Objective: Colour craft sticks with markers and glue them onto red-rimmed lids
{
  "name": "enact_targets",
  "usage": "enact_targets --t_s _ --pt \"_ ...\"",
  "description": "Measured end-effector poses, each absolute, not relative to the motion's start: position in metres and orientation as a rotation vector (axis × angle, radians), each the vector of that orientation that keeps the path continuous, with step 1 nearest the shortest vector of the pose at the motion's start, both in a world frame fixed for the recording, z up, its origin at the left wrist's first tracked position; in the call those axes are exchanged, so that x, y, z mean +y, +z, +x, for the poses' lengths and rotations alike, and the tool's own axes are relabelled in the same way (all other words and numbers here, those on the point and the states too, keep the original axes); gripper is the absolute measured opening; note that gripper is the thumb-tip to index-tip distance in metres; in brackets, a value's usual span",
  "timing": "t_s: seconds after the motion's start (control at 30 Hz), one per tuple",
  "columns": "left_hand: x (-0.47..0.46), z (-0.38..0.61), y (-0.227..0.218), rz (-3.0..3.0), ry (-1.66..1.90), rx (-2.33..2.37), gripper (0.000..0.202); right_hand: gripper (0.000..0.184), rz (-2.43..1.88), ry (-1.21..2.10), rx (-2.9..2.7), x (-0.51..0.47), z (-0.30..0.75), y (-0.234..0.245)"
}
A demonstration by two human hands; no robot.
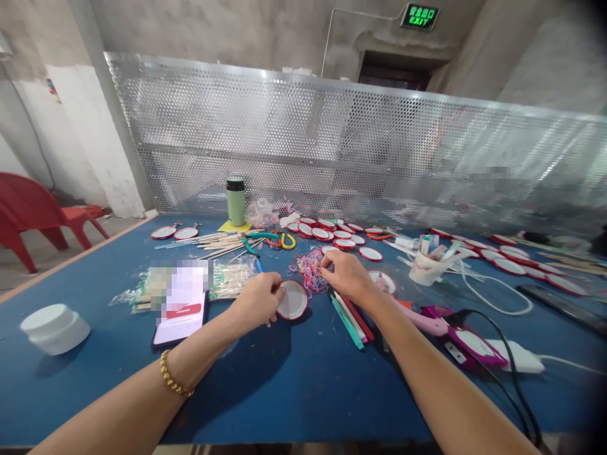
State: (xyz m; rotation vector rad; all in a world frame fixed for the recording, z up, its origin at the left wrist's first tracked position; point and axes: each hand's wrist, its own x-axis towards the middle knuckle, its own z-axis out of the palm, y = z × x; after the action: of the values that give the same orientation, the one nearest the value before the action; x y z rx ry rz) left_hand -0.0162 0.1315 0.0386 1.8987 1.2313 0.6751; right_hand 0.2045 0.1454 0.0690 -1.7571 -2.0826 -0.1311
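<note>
My left hand [258, 298] is closed, thumb and fingers pinching the edge of a red-rimmed white disc [293, 300] held a little above the blue table. To the right, my right hand [349, 276] is at the edge of a pile of thin coloured strings [310, 270], mostly pink and purple. Its fingertips are pressed together; what they grip, if anything, is too small to tell. Just below that hand lie several pens [349, 319], teal, white and red. Another red-rimmed white disc [383, 281] lies partly behind my right wrist.
More red-rimmed discs [322, 234] lie at the back. Left are a phone [183, 306], bagged sticks [232, 278], loose sticks [220, 242], pliers [253, 243], a green bottle [236, 203] and a white jar [55, 328]. Right are a paper cup [424, 268] and a purple corded tool [469, 344].
</note>
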Motion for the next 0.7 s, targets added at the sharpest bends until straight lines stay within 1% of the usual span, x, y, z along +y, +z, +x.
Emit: enact_targets --t_s 0.13,0.23,0.3,0.37,0.43,0.5,0.57,0.63,0.7 --pt "0.127 -0.014 0.046 1.836 0.705 1.19 0.014 0.009 -1.662 0.006 -2.025 0.14 0.199 0.073" --pt "0.123 -0.013 0.051 1.73 0.725 1.073 0.009 0.009 -1.582 0.103 -2.035 0.132 0.193 0.075" --pt "0.121 -0.012 0.053 1.659 0.736 0.993 0.009 0.008 -1.514 0.189 -2.048 0.127 0.188 0.076" --pt "0.12 -0.012 0.055 1.609 0.729 0.945 0.016 0.008 -1.449 0.287 -2.049 0.124 0.185 0.076" --pt "0.119 -0.011 0.056 1.59 0.711 0.931 0.03 0.008 -1.418 0.346 -2.042 0.122 0.183 0.075" --pt "0.118 -0.011 0.057 1.606 0.691 0.926 0.046 0.01 -1.402 0.344 -2.043 0.121 0.182 0.074" --pt "0.116 -0.011 0.059 1.651 0.687 0.946 0.056 0.01 -1.38 0.317 -2.055 0.121 0.182 0.073" --pt "0.114 -0.012 0.06 1.71 0.699 0.983 0.053 0.009 -1.351 0.305 -2.064 0.12 0.182 0.073" --pt "0.113 -0.012 0.062 1.76 0.7 1.023 0.042 0.007 -1.333 0.322 -2.062 0.117 0.181 0.073"
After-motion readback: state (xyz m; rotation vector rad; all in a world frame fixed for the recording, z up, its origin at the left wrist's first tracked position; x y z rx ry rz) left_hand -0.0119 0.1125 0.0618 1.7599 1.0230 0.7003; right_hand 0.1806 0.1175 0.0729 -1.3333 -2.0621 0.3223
